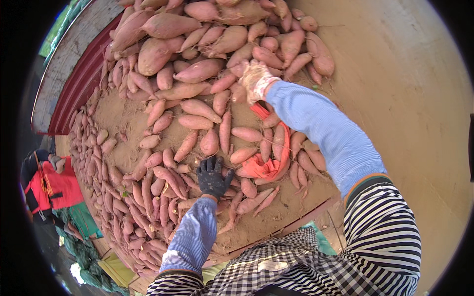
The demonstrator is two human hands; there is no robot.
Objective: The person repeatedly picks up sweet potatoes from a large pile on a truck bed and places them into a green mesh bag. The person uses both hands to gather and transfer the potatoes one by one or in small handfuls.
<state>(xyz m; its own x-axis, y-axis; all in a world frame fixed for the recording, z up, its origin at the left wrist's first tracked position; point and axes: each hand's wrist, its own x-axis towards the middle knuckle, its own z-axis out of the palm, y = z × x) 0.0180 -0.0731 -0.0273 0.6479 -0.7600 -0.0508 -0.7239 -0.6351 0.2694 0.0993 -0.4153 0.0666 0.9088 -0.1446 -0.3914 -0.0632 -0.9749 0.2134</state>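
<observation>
My left hand, in a dark dusty glove, lies palm down among sweet potatoes near the bed's front edge. Its thumb stands apart from the fingers, and no sweet potato shows in its grasp. Farther forward, my right hand wears a pale, soiled, patterned glove and touches the lower edge of the large sweet potato pile. Its fingertips are partly hidden, so whether it grips one is unclear. An orange-red cloth strip curves around several smaller sweet potatoes between my hands.
A sandy, dusty bed carries the sweet potatoes, with smaller ones heaped at left. A red metal side wall bounds the far left. Beyond the left edge is another person in a red vest, beside green netting.
</observation>
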